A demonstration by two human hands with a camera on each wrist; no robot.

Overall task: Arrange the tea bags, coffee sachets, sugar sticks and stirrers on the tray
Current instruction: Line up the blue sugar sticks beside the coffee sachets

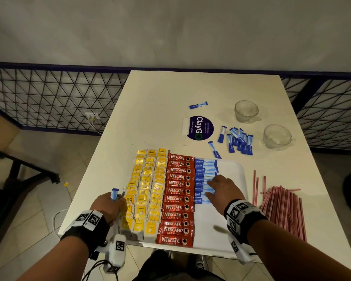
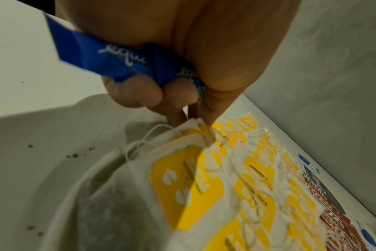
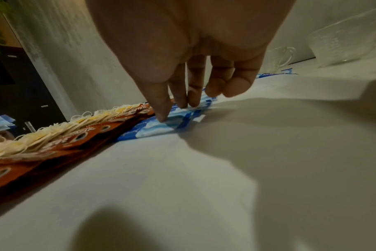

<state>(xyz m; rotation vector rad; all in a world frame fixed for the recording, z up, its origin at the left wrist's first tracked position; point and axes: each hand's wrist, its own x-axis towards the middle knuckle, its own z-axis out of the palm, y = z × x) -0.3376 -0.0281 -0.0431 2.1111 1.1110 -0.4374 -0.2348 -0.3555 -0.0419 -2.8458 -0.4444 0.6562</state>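
On the white tray (image 1: 239,169), the right hand (image 1: 224,188) is pressing spread fingertips onto the sugar-stick column (image 1: 203,179) beside the coffee sachets (image 1: 177,197), risking skewed sticks; the left hand (image 1: 107,205) is pinching spare sugar sticks (image 2: 110,61) by the tea bags (image 1: 146,191).

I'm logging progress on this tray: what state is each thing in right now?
tea bags: laid in rows on tray
coffee sachets: one column, on tray
sugar sticks: partial column on tray
loose sugar sticks: heaped on table
stirrers: piled off tray
left hand: grips spare sugar sticks
right hand: fingertips press sugar column
glass cups: upright, empty
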